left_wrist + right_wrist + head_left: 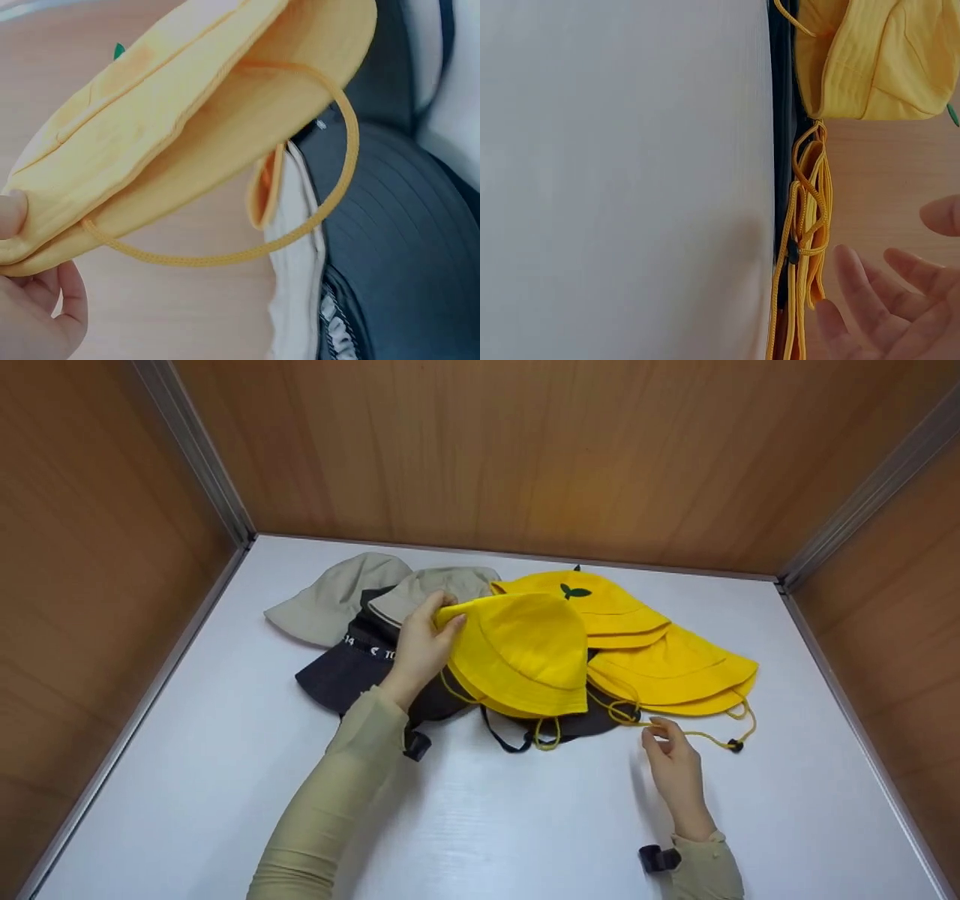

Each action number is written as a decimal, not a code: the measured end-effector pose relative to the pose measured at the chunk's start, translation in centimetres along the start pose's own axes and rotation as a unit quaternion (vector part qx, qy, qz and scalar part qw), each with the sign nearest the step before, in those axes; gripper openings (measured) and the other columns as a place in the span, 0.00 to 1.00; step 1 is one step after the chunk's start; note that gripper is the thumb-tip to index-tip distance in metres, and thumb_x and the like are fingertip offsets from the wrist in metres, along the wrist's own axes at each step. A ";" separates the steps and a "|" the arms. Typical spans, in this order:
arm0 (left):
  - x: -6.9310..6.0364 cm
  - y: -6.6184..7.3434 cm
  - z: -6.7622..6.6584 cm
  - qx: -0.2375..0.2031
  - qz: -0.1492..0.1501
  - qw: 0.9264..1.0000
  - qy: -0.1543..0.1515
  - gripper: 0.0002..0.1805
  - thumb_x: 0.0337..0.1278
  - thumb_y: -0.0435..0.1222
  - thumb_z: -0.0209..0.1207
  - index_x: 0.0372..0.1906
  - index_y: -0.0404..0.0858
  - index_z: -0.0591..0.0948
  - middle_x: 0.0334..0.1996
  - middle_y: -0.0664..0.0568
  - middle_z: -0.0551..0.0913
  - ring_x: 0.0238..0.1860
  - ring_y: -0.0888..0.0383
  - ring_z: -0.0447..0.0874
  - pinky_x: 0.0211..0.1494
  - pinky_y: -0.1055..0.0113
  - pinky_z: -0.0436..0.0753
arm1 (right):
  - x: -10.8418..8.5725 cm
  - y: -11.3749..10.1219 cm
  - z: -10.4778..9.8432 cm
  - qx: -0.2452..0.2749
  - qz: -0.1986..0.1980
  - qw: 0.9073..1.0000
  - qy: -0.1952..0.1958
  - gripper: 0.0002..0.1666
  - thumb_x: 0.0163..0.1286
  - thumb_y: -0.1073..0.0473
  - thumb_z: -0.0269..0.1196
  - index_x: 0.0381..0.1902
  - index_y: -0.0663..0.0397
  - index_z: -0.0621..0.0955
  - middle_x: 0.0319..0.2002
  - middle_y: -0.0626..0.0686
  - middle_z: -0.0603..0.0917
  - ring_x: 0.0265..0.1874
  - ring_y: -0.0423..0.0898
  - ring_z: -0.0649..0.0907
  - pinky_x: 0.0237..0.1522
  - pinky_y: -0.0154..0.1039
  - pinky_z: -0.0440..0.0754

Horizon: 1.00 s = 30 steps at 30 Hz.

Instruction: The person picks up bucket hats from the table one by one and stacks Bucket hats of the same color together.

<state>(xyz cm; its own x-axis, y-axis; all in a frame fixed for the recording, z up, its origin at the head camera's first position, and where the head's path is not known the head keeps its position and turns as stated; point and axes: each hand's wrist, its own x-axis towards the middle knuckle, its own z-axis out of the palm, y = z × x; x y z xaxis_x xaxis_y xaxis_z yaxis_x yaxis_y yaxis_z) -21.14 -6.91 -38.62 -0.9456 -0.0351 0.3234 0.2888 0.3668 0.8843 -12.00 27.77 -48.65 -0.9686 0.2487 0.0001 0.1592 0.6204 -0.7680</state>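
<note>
My left hand (426, 649) pinches the brim of a yellow bucket hat (525, 649) and holds it above the other hats. In the left wrist view the thumb lies over the brim of this hat (150, 127), with fingers beneath and a yellow cord (349, 150) looping down. My right hand (675, 772) is near the cord of the yellow hats at the right. The right wrist view shows its fingers (870, 292) spread, apart from the cord (821, 202). Two more yellow hats, one with a green sprout (575, 591), overlap at the right.
Beige hats (337, 592) and dark hats (330, 675), one with white lettering, overlap at the left and under the yellow ones. A black cord stopper (735, 745) lies at the right. Wooden panels (480, 450) enclose the white table (487, 825) at the back and sides.
</note>
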 end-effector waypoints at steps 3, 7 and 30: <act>-0.5 0.8 -0.1 -0.016 0.012 1.000 -0.004 0.06 0.60 0.29 0.58 0.41 0.33 0.76 0.40 0.41 0.80 0.41 0.51 0.78 0.45 0.60 0.79 | 0.3 -0.3 0.0 0.022 0.004 1.000 -0.012 0.23 0.73 0.53 0.53 0.59 0.60 0.72 0.52 0.62 0.79 0.44 0.49 0.81 0.42 0.34 0.76; -1.1 1.6 -0.3 -0.042 0.023 0.999 -0.001 0.06 0.58 0.28 0.59 0.39 0.31 0.76 0.37 0.41 0.80 0.36 0.53 0.77 0.41 0.65 0.77 | 1.0 -1.1 -0.3 0.070 0.019 0.997 -0.041 0.28 0.73 0.50 0.52 0.64 0.61 0.67 0.58 0.63 0.74 0.54 0.54 0.74 0.53 0.42 0.72; -2.9 -0.9 -0.4 -0.050 -0.071 0.990 -0.115 0.07 0.56 0.27 0.61 0.36 0.35 0.74 0.32 0.48 0.76 0.32 0.56 0.74 0.36 0.68 0.76 | 1.8 -3.7 0.9 0.173 -0.062 0.962 -0.201 0.25 0.66 0.62 0.61 0.59 0.66 0.71 0.54 0.61 0.78 0.46 0.38 0.78 0.50 0.27 0.75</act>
<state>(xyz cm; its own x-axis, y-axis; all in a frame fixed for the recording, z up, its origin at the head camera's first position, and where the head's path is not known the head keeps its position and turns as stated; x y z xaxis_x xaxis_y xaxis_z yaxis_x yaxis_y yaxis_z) -18.63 -7.46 -40.21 -0.9836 0.1363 0.1181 0.1525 0.2793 0.9480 -14.51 25.24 -46.42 -0.9827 -0.1626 -0.0883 0.0313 0.3243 -0.9455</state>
